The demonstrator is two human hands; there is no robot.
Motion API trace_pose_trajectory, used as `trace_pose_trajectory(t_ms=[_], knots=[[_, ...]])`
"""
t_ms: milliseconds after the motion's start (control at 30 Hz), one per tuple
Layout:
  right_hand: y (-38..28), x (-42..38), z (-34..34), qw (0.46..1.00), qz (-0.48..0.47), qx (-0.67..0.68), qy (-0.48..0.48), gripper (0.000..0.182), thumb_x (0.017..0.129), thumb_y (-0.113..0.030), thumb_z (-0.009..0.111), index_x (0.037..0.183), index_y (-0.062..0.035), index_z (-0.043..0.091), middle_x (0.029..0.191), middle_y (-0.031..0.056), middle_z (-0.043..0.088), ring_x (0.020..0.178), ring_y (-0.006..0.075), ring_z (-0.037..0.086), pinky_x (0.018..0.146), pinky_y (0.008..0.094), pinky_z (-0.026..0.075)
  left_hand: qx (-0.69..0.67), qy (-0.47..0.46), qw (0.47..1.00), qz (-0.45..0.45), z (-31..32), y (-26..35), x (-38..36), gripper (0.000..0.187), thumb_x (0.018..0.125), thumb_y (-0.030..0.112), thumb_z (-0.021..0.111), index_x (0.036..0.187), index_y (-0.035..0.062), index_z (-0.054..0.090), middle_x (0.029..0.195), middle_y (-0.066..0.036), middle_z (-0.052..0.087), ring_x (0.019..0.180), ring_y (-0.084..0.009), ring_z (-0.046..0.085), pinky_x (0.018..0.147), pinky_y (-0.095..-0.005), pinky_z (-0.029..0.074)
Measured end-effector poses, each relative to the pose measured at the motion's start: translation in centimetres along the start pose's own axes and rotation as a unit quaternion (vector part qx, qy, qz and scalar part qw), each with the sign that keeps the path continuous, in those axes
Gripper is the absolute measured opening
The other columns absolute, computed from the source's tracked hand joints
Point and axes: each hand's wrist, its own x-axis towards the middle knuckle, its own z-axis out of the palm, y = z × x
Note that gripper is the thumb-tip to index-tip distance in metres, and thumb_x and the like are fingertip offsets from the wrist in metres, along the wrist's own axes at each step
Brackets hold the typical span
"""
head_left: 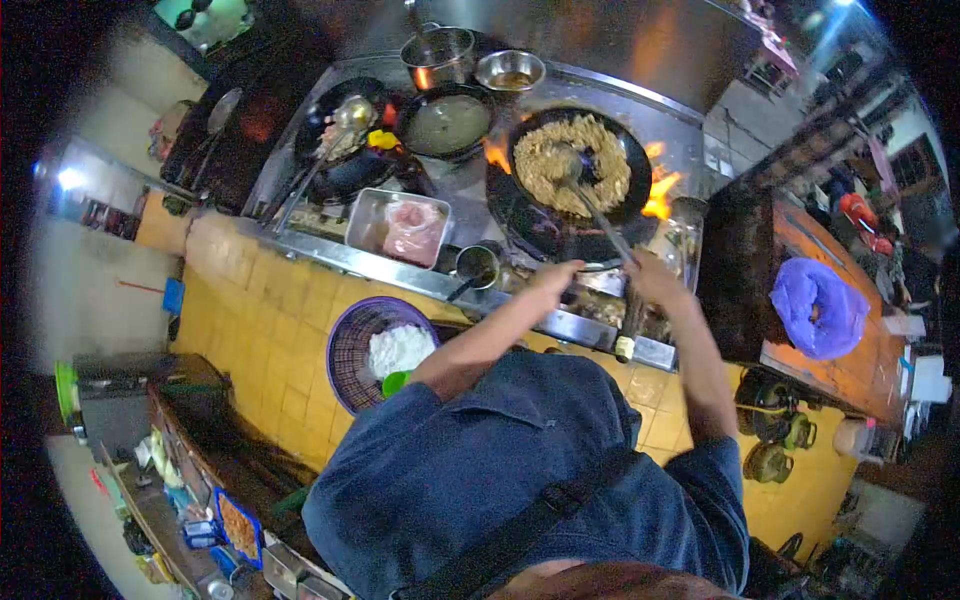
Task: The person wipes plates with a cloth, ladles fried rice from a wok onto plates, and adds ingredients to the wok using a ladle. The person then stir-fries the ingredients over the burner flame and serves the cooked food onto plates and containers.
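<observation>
A large black wok (640, 208) full of brown chopped food (545, 150) sits over a burner, with flames (662, 190) at its sides. My left hand (556, 284) is at the wok's near edge, its fingers closed round what seems to be the wok's handle. In my right hand (655, 279) is the long handle of a metal ladle (600, 216), whose bowl rests in the food. A small dark pot (478, 266) stands left of my left hand, beside a metal tray (400, 228) with pink meat.
Behind are a pan of liquid (446, 125), a steel pot (438, 57) and a steel bowl (511, 71). Another wok (340, 130) with a ladle stands left, near flames. A purple basket (342, 358) is on the yellow floor. A purple bag (819, 308) lies on the right table.
</observation>
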Motion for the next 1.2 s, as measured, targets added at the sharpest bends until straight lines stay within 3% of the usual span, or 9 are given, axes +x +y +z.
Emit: trace_pose_trajectory(t_ms=[100,400,600,733,800,900,967,1100,1200], knots=[[-3.0,-8.0,-6.7,0.968,-0.002,-0.245,0.049,0.037,0.085,-0.023,0.047,0.120,-0.0114,0.048,0.085,0.0243,0.061,0.080,0.0377,0.062,0.068,0.0472,0.050,-0.158,-0.260,0.951,-0.054,3.2,2.3,-7.7,0.015,0.084,0.019,0.055,0.078,0.0058,0.053,0.063,-0.008,0.055,0.054,-0.0215,0.055,0.052,-0.0357,0.049],[-1.8,-11.7,-4.6,0.943,-0.044,-0.324,0.065,0.060,0.078,-0.007,0.051,0.135,-0.0186,0.036,0.078,0.0187,0.058,0.069,0.0351,0.061,0.062,0.0437,0.050,0.081,-0.171,0.966,0.177,-1.3,-4.2,-3.7,0.020,0.084,0.023,0.057,0.071,0.0074,0.054,0.058,-0.006,0.054,0.048,-0.0171,0.052,0.047,-0.0317,0.045],[-1.5,-12.0,-1.9,0.953,-0.026,-0.297,0.056,0.062,0.078,-0.004,0.048,0.137,-0.0158,0.033,0.084,0.0203,0.059,0.070,0.0350,0.062,0.061,0.0428,0.052,0.015,-0.198,0.979,-0.052,0.1,-0.8,-5.9,0.021,0.084,0.025,0.058,0.072,0.0073,0.056,0.058,-0.005,0.055,0.052,-0.0185,0.054,0.049,-0.0312,0.045],[1.2,-11.0,-0.9,0.954,0.036,-0.274,0.118,0.051,0.083,-0.005,0.045,0.133,-0.0161,0.039,0.077,0.0262,0.057,0.074,0.0421,0.058,0.065,0.0485,0.047,0.261,-0.221,0.831,0.440,-4.7,-4.9,1.0,0.021,0.084,0.023,0.058,0.073,0.0048,0.057,0.061,-0.005,0.056,0.059,-0.0177,0.056,0.057,-0.0322,0.045],[3.9,-9.9,-2.9,0.943,-0.013,-0.283,0.175,0.046,0.087,-0.008,0.045,0.132,-0.0172,0.043,0.067,0.0178,0.056,0.058,0.0324,0.058,0.053,0.0412,0.048,0.043,-0.136,0.990,-0.001,-0.3,-2.3,-9.2,0.020,0.084,0.022,0.059,0.078,0.0031,0.056,0.062,-0.006,0.056,0.050,-0.0173,0.054,0.045,-0.0318,0.045],[1.1,-9.7,-6.8,0.969,0.110,0.222,-0.008,0.042,0.087,-0.006,0.049,0.127,-0.0162,0.049,0.060,0.0010,0.045,0.039,0.0063,0.042,0.036,0.0210,0.035,0.058,-0.155,0.986,-0.030,-0.8,-2.7,-9.6,0.021,0.084,0.023,0.060,0.077,0.0030,0.057,0.062,-0.007,0.056,0.049,-0.0170,0.055,0.044,-0.0329,0.045],[7.0,-4.1,-1.2,0.993,0.070,0.087,0.025,0.038,0.086,-0.013,0.044,0.122,-0.0044,0.049,0.101,0.0270,0.058,0.088,0.0391,0.058,0.077,0.0422,0.047,0.123,-0.151,0.976,0.100,-2.9,-3.7,-4.1,0.021,0.083,0.023,0.061,0.077,0.0027,0.057,0.064,-0.007,0.058,0.048,-0.0170,0.055,0.044,-0.0313,0.045],[4.4,1.5,5.5,0.995,0.005,-0.021,0.096,0.041,0.090,-0.032,0.043,0.119,-0.0041,0.050,0.125,0.0288,0.043,0.108,0.0462,0.046,0.097,0.0475,0.036,0.235,-0.033,0.956,0.173,-6.2,-3.2,5.2,0.046,0.078,0.033,0.063,0.111,0.0027,0.053,0.089,-0.006,0.060,0.072,-0.0150,0.057,0.071,-0.0324,0.047],[4.6,0.9,-4.8,0.985,-0.035,-0.159,-0.057,0.043,0.089,-0.036,0.041,0.116,-0.0052,0.053,0.106,0.0228,0.059,0.101,0.0378,0.055,0.087,0.0455,0.043,0.307,0.026,0.928,0.209,-4.1,-0.3,2.3,0.035,0.078,0.012,0.063,0.106,-0.0034,0.048,0.069,-0.008,0.057,0.048,-0.0169,0.054,0.046,-0.0311,0.047]])
